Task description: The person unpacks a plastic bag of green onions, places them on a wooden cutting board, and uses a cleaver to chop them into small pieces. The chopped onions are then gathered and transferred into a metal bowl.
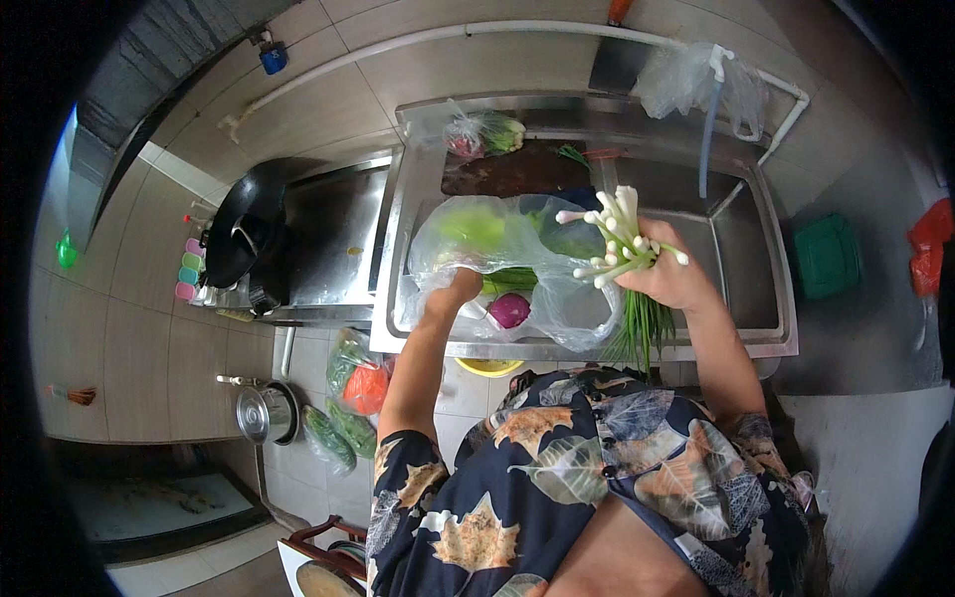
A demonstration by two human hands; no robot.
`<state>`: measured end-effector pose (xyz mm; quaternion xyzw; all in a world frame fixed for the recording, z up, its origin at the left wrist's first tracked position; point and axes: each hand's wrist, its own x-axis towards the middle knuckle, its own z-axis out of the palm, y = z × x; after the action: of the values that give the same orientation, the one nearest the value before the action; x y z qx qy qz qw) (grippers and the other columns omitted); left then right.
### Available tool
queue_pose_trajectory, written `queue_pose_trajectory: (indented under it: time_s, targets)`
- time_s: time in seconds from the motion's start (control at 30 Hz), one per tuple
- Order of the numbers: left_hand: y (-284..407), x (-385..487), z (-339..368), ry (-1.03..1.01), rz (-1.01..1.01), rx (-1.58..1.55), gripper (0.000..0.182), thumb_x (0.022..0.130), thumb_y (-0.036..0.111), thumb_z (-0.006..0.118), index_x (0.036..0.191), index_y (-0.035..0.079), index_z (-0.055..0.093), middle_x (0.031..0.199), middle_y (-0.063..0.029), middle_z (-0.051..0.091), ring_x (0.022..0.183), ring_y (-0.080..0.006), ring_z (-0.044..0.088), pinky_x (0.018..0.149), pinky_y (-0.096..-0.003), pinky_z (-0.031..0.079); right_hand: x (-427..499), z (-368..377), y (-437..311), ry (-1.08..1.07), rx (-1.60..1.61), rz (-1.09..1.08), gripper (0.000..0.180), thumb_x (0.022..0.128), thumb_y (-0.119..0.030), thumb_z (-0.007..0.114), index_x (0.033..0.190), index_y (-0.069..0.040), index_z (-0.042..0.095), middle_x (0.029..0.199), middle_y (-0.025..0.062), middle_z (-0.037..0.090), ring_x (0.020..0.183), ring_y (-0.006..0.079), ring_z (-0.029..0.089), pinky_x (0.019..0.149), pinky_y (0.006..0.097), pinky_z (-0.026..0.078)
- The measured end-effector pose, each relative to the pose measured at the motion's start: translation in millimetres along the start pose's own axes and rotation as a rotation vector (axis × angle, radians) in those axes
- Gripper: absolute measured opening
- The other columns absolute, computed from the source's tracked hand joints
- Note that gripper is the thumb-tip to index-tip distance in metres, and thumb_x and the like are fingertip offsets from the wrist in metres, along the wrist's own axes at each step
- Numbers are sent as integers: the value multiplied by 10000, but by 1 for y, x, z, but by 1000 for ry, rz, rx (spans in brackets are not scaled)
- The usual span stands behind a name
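My right hand (668, 272) grips a bunch of green onions (619, 231), white bulbs up and green leaves hanging down over the sink's front edge. My left hand (456, 289) is at the opening of a clear plastic bag (492, 205) and its fingers are hidden by the film. Pale green vegetables show blurred through the bag. Beside this hand lie long green stalks (511, 280) and a purple onion (509, 310), at the bag's mouth. Behind the bag, a dark brown board (515, 173) lies across the sink unit.
The steel sink basin (746, 261) is on the right, below a hanging blue hose (709, 142). Bagged vegetables (489, 136) lie at the back. A black wok (242, 224) stands at left. More bagged vegetables (351, 418) and a yellow basin (489, 366) are on the floor.
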<state>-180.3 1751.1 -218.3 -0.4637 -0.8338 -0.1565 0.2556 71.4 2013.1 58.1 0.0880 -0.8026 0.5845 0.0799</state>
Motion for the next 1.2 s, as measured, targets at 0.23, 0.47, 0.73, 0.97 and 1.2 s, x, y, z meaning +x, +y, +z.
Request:
queue_pose_trajectory:
  time_s: [0.23,0.47,0.73,0.97,1.2]
  targets:
    - [59,45,-101,-427,-172,-103,270,878,42,502,1107,11,642,1144,-239,650,1096,-421,615,872,-497,522,2,10,0,-11,34,-3,419,768,-27,773,1164,11,640,956,40,697,871,98,625,794,284,516]
    - [146,56,-214,-356,119,202,154,837,133,579,951,58,651,873,-104,646,849,-262,639,643,-390,528,-1,1,-11,-12,-15,-97,424,746,9,772,1148,18,638,959,40,690,870,97,628,797,288,523]
    - [165,72,-420,-334,29,597,178,780,138,616,940,66,586,842,-33,528,842,-188,521,701,-330,437,24,-24,-46,99,36,-9,370,838,-120,795,1168,-9,672,987,60,716,904,127,662,793,300,546]
    - [172,153,-418,-100,421,623,88,723,175,659,769,102,676,812,-11,550,898,-195,523,816,-351,382,79,-2,-112,-353,242,-255,527,758,-186,883,1212,-35,662,1156,87,711,1035,160,654,920,313,518]
    - [176,174,-432,61,331,668,118,709,201,697,799,132,732,1039,-15,620,1066,-199,549,1095,-438,343,88,35,-114,-278,274,-183,739,712,-167,886,1360,-38,555,1141,71,678,1041,146,626,912,290,500]
